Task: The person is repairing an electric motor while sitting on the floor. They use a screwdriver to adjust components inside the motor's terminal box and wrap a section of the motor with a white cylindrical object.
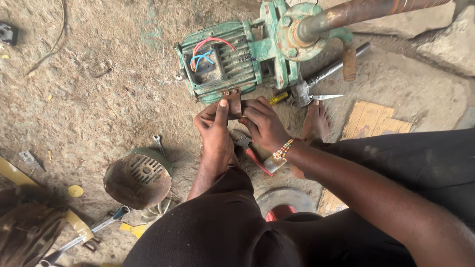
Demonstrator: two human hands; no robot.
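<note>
Both hands hold a small rusty plate at the foot of a green motor.

Nearest, pliers [250, 151] lie on the ground; left hand [216, 129] and right hand [262, 123] pinch the plate [233, 103] below the motor [222, 62], whose wiring box gapes open. Judged: fitting it; next needs alignment.

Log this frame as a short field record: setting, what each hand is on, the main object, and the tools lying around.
setting: dirt ground, person crouched over the work
main object: green electric motor with open terminal box, red and blue wires showing, joined to a rusty pipe
left hand: thumb pressed on a small rusty plate at the motor's edge
right hand: fingers on the same plate
nearby: red-handled pliers, rusty fan cover, spanner, hammer
</note>
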